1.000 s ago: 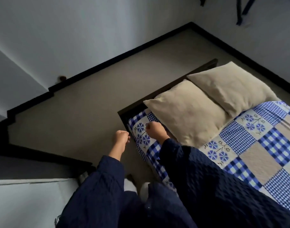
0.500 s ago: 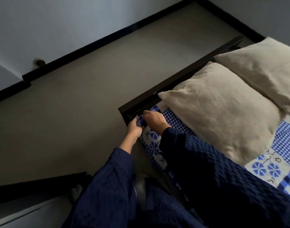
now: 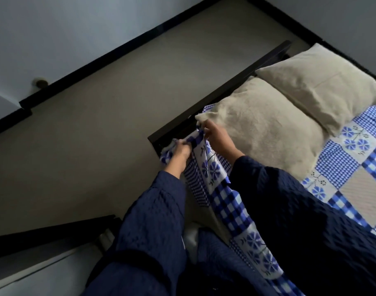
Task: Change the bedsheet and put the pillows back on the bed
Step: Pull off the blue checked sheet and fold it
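A blue and white patchwork bedsheet (image 3: 345, 163) with flower squares covers the bed. Its near head corner (image 3: 206, 165) is lifted off the mattress and bunched. My left hand (image 3: 180, 151) grips the bunched corner beside the dark bed frame (image 3: 214, 95). My right hand (image 3: 218, 138) pinches the same corner a little higher, next to the tip of the nearer beige pillow (image 3: 268, 124). A second beige pillow (image 3: 323, 86) lies behind it at the head of the bed. The sheet's loose edge hangs down the side of the bed between my dark blue sleeves.
Beige floor (image 3: 97, 129) spreads left of the bed, bounded by pale walls with a black skirting board (image 3: 118, 50). A small round doorstop (image 3: 41, 82) sits at the wall's base. A dark ledge (image 3: 44, 233) runs at lower left.
Both hands have taken hold of the sheet's corner and pulled it up off the mattress; it now hangs bunched between them. The view has moved closer to the bed's head.
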